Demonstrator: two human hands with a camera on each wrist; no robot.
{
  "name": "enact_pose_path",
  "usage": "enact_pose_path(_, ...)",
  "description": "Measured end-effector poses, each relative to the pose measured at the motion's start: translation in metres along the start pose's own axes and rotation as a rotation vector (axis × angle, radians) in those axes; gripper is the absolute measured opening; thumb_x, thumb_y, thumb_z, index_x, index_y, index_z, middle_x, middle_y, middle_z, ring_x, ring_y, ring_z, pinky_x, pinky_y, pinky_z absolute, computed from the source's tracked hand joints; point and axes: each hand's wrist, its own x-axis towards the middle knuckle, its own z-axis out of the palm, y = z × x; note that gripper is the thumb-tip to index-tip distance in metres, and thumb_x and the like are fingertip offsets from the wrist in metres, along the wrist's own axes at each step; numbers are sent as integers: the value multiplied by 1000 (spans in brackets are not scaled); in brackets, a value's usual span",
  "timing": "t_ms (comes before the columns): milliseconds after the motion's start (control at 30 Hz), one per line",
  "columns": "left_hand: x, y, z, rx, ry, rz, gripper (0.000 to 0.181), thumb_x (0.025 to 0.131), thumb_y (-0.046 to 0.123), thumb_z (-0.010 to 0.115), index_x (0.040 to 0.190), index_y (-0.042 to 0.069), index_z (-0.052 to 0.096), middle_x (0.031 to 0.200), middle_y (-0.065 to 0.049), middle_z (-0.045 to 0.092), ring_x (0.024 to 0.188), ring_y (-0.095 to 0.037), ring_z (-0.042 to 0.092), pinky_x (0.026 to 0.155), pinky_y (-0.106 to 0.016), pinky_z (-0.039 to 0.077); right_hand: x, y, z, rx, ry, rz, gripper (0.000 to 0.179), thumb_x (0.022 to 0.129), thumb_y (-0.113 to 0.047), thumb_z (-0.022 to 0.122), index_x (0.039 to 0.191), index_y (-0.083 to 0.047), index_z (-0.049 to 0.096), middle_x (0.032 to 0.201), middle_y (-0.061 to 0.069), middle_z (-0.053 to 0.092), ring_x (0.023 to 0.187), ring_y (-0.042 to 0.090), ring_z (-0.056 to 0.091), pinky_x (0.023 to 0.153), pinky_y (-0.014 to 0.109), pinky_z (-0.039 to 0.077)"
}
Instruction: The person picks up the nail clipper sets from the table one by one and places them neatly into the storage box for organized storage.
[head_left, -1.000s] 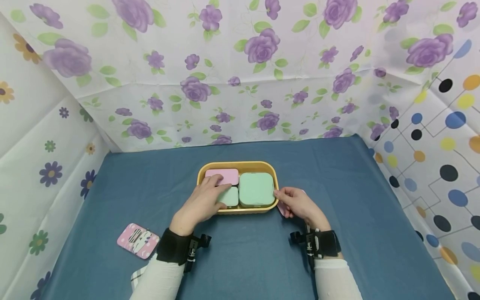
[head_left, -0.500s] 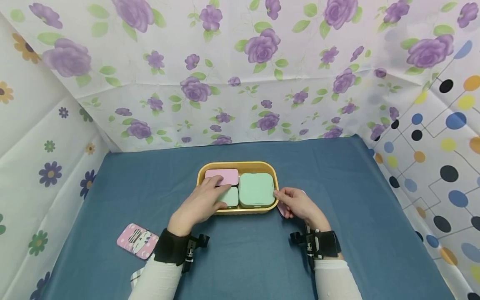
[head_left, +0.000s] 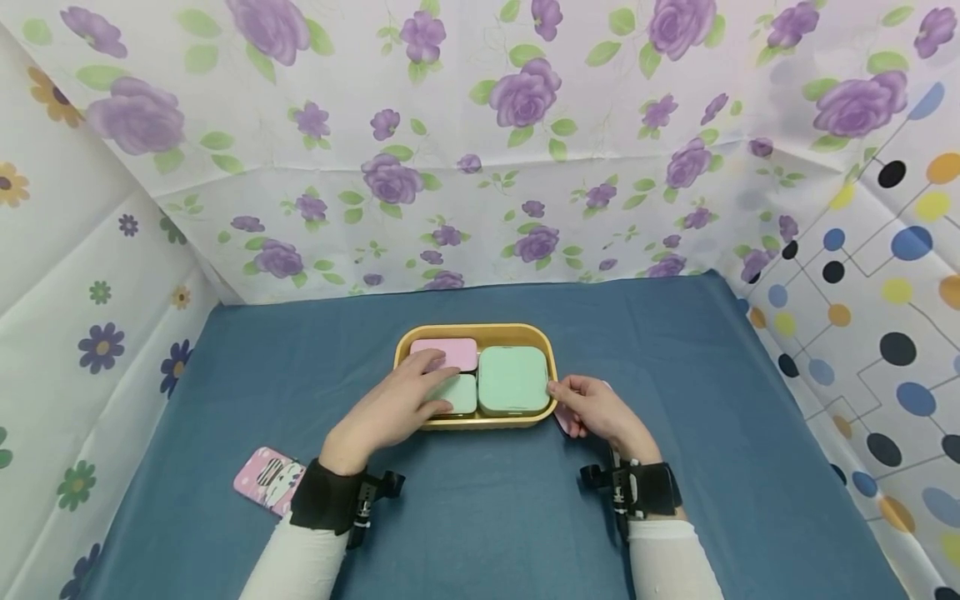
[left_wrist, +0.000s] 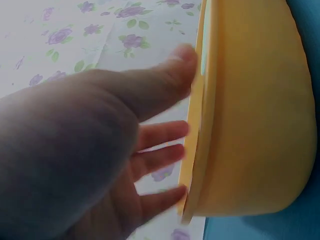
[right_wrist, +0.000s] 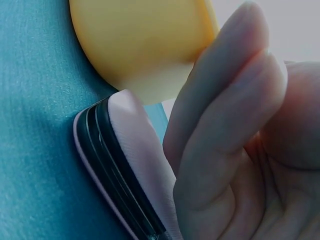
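An oblong yellow tub [head_left: 495,422] holds a pink box [head_left: 457,350], a small mint-green box [head_left: 465,393] and a larger mint-green box [head_left: 513,379]. Over the left part of the tub spreads my left hand [head_left: 386,408], fingers apart above the pink and small green boxes. In the left wrist view, its thumb and fingertips are near the rim; contact is hard to tell. My right hand [head_left: 596,408] pinches the tub's right rim, fingers curled outside it. Under that hand, a pink case with a dark band [right_wrist: 142,155] stands against the tub, mostly hidden in the head view.
A pink case with a cartoon print [head_left: 272,477] lies on the blue cloth [head_left: 480,508] at the left, partly covered by my left forearm. Flowered sheets [head_left: 450,167] hang behind and at the left, with a dotted one [head_left: 892,350] at the right.
My left hand and forearm have shifted slightly left and toward me, covering more of the printed case and hiding the checked item beside it. The right hand and tub stay put.
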Motion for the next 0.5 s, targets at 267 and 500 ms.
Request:
enact_pose_path(267,-13,-8,-16,22,115,27,54,102,24,76,152,10,62,161,-21,45,150,-38,42,118,-62,36,1,0,0,9,-14,-4,54,107,-54,61,92,-2,62,66,8,60,55,18,56,53,32,50)
enact_pose_path(500,-32,-25,-20,22,150,-32,52,103,24,75,151,8,62,160,-20,46,151,-40,38,119,-64,33,1,0,0,2,-9,3,55,106,-54,63,94,-1,63,66,8,60,55,18,57,53,32,50)
